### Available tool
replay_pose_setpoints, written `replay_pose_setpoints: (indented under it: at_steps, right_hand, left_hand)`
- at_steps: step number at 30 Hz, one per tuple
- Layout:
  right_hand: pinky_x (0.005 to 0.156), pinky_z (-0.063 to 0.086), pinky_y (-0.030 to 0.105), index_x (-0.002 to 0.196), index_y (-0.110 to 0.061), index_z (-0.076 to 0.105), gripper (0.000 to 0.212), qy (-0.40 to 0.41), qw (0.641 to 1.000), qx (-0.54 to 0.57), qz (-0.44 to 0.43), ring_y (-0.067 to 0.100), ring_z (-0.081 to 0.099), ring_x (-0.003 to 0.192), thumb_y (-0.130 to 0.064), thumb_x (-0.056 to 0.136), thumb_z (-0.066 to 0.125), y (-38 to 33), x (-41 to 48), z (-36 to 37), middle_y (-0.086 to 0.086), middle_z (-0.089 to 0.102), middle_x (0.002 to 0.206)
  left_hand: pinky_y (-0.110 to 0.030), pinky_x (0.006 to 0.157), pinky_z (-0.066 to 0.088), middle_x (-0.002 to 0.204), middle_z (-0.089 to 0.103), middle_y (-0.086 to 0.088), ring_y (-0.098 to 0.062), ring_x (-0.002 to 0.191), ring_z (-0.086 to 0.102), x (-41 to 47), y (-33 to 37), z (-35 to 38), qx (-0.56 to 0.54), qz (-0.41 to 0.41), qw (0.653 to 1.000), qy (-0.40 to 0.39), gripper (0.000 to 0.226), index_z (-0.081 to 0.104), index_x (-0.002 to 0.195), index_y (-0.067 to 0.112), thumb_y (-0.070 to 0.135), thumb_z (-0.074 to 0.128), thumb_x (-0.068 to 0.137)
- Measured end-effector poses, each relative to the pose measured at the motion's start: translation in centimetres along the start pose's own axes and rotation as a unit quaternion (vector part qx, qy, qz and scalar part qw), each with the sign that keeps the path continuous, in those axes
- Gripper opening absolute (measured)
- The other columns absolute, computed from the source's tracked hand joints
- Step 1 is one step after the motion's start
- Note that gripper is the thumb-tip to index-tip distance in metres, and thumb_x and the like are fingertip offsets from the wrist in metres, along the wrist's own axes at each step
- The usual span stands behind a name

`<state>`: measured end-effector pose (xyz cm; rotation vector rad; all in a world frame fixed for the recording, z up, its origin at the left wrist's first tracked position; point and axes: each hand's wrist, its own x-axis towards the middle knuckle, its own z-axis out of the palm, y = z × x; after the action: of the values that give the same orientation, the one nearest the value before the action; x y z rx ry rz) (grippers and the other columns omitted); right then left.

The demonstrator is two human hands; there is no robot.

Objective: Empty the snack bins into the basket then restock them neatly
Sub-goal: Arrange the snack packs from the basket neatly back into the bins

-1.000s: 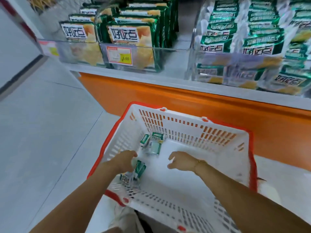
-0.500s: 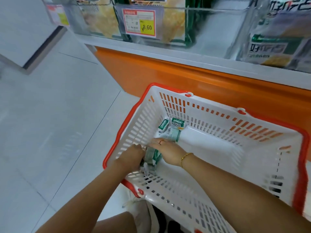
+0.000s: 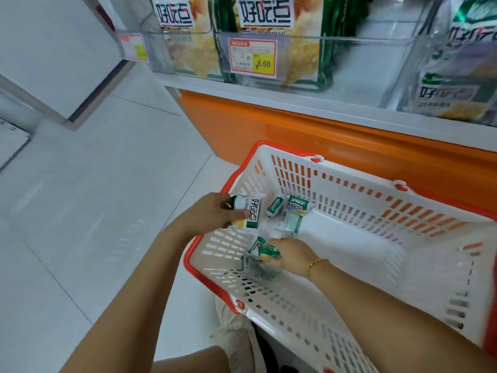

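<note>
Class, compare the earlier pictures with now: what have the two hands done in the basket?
The left hand gripped a small green-and-white snack packet and lifted it to the left rim of the red-rimmed white plastic basket. The right hand grasped crumpled green packets below. The far-corner packets stayed put.

Both your bare forearms reach forward and down from the lower edge of view, drawing closer together towards the wrists. Your left grip (image 3: 212,214) shows its back to you, with the fingers curled round a snack packet (image 3: 248,214) held at its right side. Your right grip (image 3: 289,255) sits nearer to you, lower and to the right of the left grip. Its fingers are closed on a bunch of packets (image 3: 265,253) at its left side. A thin gold bracelet (image 3: 316,263) circles the wrist just behind the right grip. The two grips are near each other but apart.
</note>
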<state>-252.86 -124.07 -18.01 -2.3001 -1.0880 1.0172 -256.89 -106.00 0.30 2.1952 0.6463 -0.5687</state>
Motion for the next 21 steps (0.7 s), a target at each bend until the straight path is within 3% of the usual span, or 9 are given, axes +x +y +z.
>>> replay_pose_setpoints:
  at_steps: [2, 5, 7, 9, 13, 17, 21]
  right_hand:
    - [0.082, 0.044, 0.025, 0.131, -0.018, 0.053, 0.043, 0.023, 0.979, 0.186, 0.081, 0.023, 0.060, 0.104, -0.034, 0.092, 0.059, 0.3, -0.9, -1.1, 0.004, 0.060, 0.118]
    - [0.070, 0.049, 0.016, 0.111, -0.008, 0.061, 0.023, 0.001, 0.890, 0.439, 0.125, 0.016, 0.057, 0.075, -0.023, 0.095, 0.055, 0.9, -2.6, -3.7, 0.005, 0.058, 0.100]
    - [0.077, 0.054, 0.020, 0.107, -0.009, 0.063, 0.017, -0.004, 0.817, 0.564, 0.117, 0.019, 0.057, 0.081, -0.019, 0.094, 0.057, 1.2, -4.2, -5.8, 0.002, 0.060, 0.110]
    - [0.087, 0.054, 0.031, 0.106, -0.015, 0.064, 0.014, 0.021, 0.780, 0.621, 0.081, 0.019, 0.062, 0.093, -0.014, 0.092, 0.061, 1.3, -5.6, -8.0, 0.002, 0.062, 0.118]
    - [0.090, 0.054, 0.039, 0.105, -0.027, 0.061, 0.024, 0.082, 0.782, 0.618, 0.008, 0.015, 0.065, 0.102, -0.007, 0.091, 0.059, 0.2, -9.0, -13.3, -0.001, 0.070, 0.108]
    - [0.096, 0.046, 0.038, 0.115, -0.017, 0.057, 0.025, 0.124, 0.809, 0.574, -0.025, 0.018, 0.061, 0.104, -0.006, 0.092, 0.055, -1.0, -12.8, -18.5, 0.004, 0.066, 0.111]
    - [0.079, 0.050, 0.030, 0.104, -0.015, 0.059, 0.019, 0.168, 0.820, 0.543, -0.076, 0.016, 0.062, 0.090, -0.002, 0.091, 0.055, -2.4, -17.0, -22.2, 0.003, 0.066, 0.102]
  left_hand:
    - [-0.029, 0.079, 0.054, 0.097, 0.073, -0.006, -0.019, 0.082, 0.067, 0.0, 0.2, 0.3, -0.130, -0.010, 0.991, 0.006, 0.020, 0.069, 0.103, 0.016, 0.026, 0.069, 0.086]
    - [-0.018, 0.073, 0.055, 0.101, 0.072, -0.007, -0.015, 0.084, 0.068, 0.1, 0.9, 1.1, -0.255, -0.035, 0.965, 0.055, 0.025, 0.065, 0.112, 0.007, 0.011, 0.066, 0.087]
    - [-0.023, 0.076, 0.055, 0.098, 0.071, -0.007, -0.017, 0.082, 0.067, 0.3, 1.4, 1.6, -0.302, -0.045, 0.948, 0.091, 0.028, 0.063, 0.114, 0.004, 0.011, 0.066, 0.087]
    - [-0.029, 0.079, 0.054, 0.099, 0.072, -0.008, -0.020, 0.082, 0.067, 0.4, 2.2, 2.0, -0.333, -0.045, 0.935, 0.112, 0.028, 0.064, 0.113, 0.005, 0.012, 0.066, 0.087]
    - [-0.025, 0.072, 0.054, 0.100, 0.070, -0.013, -0.021, 0.082, 0.067, -0.1, 5.0, 3.1, -0.355, -0.033, 0.925, 0.130, 0.009, 0.065, 0.094, 0.012, 0.011, 0.067, 0.085]
    - [-0.031, 0.079, 0.053, 0.105, 0.068, -0.018, -0.025, 0.085, 0.064, -1.0, 8.3, 3.9, -0.378, 0.001, 0.921, 0.097, 0.011, 0.064, 0.095, 0.007, 0.013, 0.067, 0.086]
    - [-0.027, 0.078, 0.055, 0.102, 0.068, -0.017, -0.023, 0.084, 0.065, -2.6, 12.0, 4.5, -0.421, 0.055, 0.904, 0.049, 0.021, 0.062, 0.108, -0.002, 0.011, 0.060, 0.091]
